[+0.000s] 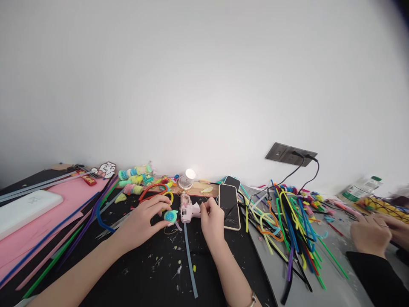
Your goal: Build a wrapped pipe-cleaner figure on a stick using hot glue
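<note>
My left hand (145,224) pinches a small blue-and-green coiled pipe-cleaner piece (170,216) between thumb and fingers. Just right of it is a pink hot glue gun (185,209), its nozzle towards the wall. A translucent glue stick (191,264) runs from its back end towards me. My right hand (212,219) is closed at the end of the gun's handle; the fingers partly hide that end. Red and yellow pipe-cleaner loops (156,189) lie behind my left hand.
Two phones (229,207) lie right of my right hand. A paper cup (187,179) stands by the wall. Loose pipe cleaners (287,230) cover the grey table on the right, near another person's hands (372,234). At left, a white case (30,211) rests on pink sheets (76,200).
</note>
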{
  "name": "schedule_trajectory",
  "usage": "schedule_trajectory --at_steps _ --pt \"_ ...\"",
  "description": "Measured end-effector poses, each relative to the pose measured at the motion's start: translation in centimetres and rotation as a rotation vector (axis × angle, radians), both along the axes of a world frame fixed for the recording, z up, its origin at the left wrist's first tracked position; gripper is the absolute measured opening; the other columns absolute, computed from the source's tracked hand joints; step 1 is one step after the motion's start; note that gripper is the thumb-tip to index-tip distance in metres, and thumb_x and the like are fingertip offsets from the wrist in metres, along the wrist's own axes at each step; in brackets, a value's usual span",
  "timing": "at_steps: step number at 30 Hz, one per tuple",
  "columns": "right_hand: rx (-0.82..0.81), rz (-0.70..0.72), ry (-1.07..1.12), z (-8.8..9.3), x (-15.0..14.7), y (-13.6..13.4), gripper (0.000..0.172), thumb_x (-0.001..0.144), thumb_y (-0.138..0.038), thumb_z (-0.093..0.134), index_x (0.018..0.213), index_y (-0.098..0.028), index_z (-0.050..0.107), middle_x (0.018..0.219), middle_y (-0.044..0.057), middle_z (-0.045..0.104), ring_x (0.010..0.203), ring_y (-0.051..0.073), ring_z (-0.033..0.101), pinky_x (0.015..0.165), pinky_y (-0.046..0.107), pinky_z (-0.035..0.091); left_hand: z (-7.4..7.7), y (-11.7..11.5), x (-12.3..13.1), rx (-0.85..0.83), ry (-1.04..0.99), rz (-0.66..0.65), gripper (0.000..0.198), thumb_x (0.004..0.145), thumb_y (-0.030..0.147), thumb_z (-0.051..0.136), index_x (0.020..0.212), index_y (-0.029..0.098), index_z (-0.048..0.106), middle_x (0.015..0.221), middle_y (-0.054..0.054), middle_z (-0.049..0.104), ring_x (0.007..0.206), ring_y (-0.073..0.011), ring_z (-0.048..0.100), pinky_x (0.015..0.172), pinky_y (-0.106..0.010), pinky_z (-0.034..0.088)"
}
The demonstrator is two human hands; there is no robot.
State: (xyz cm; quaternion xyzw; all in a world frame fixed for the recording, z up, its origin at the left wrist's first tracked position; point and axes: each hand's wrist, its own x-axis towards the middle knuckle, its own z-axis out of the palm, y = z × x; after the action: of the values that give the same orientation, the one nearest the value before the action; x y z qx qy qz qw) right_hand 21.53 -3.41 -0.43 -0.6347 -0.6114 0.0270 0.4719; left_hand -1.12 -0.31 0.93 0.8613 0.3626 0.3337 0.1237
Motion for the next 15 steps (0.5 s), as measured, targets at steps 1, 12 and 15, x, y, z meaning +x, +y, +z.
schedule_trajectory --at_steps 1,12,15 --pt "-0.008 -0.009 -0.008 0.0 0.1 0.0 0.028 0.091 -0.025 0.044 0.064 -0.024 0.037 0.056 -0.004 0.045 0.050 0.015 0.042 0.051 0.025 0.031 0.0 0.0 0.0 -0.009 0.001 0.001 0.015 0.084 0.028 0.064 0.098 0.022 0.067 0.120 -0.008 0.067 0.108 -0.0253 0.064 0.089 -0.035 0.053" --pt "-0.283 0.116 -0.305 0.4 0.2 -0.2 0.052 0.066 -0.006 0.052 0.117 -0.017 0.057 0.117 0.013 0.063 0.105 0.033 0.055 0.089 0.046 0.038 1.0 -0.3 -0.4 -0.024 0.042 -0.041 0.018 0.086 0.024 0.059 0.103 0.021 0.064 0.124 -0.010 0.063 0.110 -0.0243 0.063 0.089 -0.034 0.054" --pt "-0.351 0.136 -0.370 0.1 0.0 -0.2 0.062 0.066 -0.006 0.053 0.127 -0.019 0.055 0.122 0.015 0.061 0.107 0.034 0.053 0.090 0.048 0.036 1.0 -0.1 -0.6 -0.063 0.027 -0.048 0.017 0.087 0.025 0.059 0.102 0.022 0.065 0.124 -0.009 0.064 0.107 -0.0233 0.064 0.088 -0.033 0.054"
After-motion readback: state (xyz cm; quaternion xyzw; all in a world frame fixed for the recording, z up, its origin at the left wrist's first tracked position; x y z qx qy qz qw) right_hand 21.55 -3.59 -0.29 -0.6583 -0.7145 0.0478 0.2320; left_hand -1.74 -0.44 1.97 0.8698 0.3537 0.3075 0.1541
